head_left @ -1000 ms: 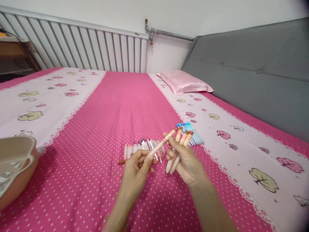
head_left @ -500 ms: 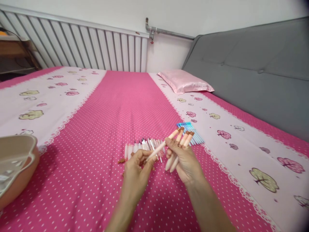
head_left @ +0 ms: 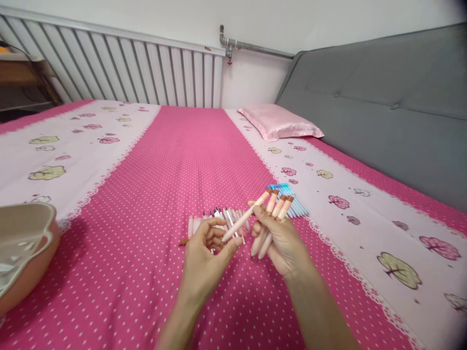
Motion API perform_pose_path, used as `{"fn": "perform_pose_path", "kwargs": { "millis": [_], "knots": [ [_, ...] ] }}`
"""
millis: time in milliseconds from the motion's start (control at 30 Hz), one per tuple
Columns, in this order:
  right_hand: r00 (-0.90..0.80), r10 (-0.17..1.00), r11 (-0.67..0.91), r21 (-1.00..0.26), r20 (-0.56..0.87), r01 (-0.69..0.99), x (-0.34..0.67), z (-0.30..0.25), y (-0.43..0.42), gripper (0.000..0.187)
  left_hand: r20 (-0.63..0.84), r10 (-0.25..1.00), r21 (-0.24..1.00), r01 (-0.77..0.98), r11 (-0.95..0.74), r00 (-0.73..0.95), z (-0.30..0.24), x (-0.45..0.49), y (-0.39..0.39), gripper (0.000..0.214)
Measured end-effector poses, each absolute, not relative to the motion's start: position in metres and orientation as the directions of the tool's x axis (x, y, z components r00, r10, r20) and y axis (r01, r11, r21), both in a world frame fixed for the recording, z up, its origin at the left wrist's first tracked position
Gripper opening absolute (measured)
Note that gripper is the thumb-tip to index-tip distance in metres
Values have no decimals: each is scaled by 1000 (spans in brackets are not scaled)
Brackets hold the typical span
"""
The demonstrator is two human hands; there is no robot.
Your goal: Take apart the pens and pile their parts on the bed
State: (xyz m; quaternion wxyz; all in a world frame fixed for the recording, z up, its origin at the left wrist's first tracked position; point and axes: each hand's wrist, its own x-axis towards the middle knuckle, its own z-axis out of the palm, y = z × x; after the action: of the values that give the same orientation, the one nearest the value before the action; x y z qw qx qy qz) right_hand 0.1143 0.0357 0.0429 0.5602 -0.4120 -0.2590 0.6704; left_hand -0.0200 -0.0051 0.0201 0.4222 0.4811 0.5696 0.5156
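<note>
My right hand (head_left: 279,238) is closed around several pale pink pens (head_left: 263,243) with brown ends, fanned out and pointing up. One of these, a pale pink pen (head_left: 241,224), slants down to the left from between its thumb and fingers. Around that pen's lower tip is my left hand (head_left: 207,248), its thumb and curled fingers apart; whether a finger touches the tip I cannot tell. Behind the hands, a row of pink and white pens (head_left: 197,224) lies on the bedspread, partly hidden. A fan of blue pens (head_left: 296,201) lies just beyond my right hand.
A pink polka-dot bedspread (head_left: 175,165) covers the bed. At the left edge stands a peach-coloured basin (head_left: 47,243) with small white pieces inside. Farther back are a pink pillow (head_left: 279,122), a grey headboard (head_left: 379,102) and a white radiator (head_left: 146,73).
My left thumb and fingers have spread apart from the slanted pen's lower end. The right hand's grip has shifted slightly along that pen, still holding the bunch.
</note>
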Motion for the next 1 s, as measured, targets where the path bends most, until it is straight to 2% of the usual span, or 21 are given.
{"fn": "perform_pose_path", "kwargs": {
  "millis": [167, 300, 400, 533, 600, 700, 767, 867, 933, 1000],
  "knots": [
    [-21, 971, -211, -817, -237, -537, 113, 43, 36, 34, 21, 983, 993, 120, 1, -180, 20, -19, -4, 25],
    [-41, 972, -219, -823, -233, -524, 113, 40, 36, 32, -86, 989, 995, 39, 92, -119, 19, -21, -4, 42],
    [-54, 970, -229, -814, -238, -534, 112, 38, 36, 30, -126, 982, 992, -24, 124, -138, 18, -21, -3, 45],
    [-60, 966, -242, -801, -251, -548, 111, 36, 36, 30, -34, 976, 997, 55, 47, -213, 18, -19, -2, 36],
    [-59, 965, -245, -801, -255, -547, 111, 36, 36, 29, -8, 979, 991, 126, 35, -206, 18, -19, -2, 37],
    [-50, 964, -243, -794, -260, -558, 110, 37, 37, 27, 2, 984, 982, 186, 32, -180, 18, -20, -3, 27],
    [-35, 964, -235, -780, -264, -580, 111, 39, 38, 27, -28, 989, 986, 157, 50, -143, 17, -21, -3, 31],
    [-2, 963, -212, -756, -268, -620, 117, 41, 40, 27, -141, 986, 988, 44, 145, -86, 15, -24, -2, 47],
    [34, 964, -182, -745, -265, -641, 122, 43, 41, 27, -194, 975, 981, -6, 194, -106, 13, -26, 0, 51],
    [76, 960, -156, -743, -268, -651, 125, 43, 43, 27, -211, 966, 976, 14, 215, -152, 11, -30, 1, 51]
  ]
}}
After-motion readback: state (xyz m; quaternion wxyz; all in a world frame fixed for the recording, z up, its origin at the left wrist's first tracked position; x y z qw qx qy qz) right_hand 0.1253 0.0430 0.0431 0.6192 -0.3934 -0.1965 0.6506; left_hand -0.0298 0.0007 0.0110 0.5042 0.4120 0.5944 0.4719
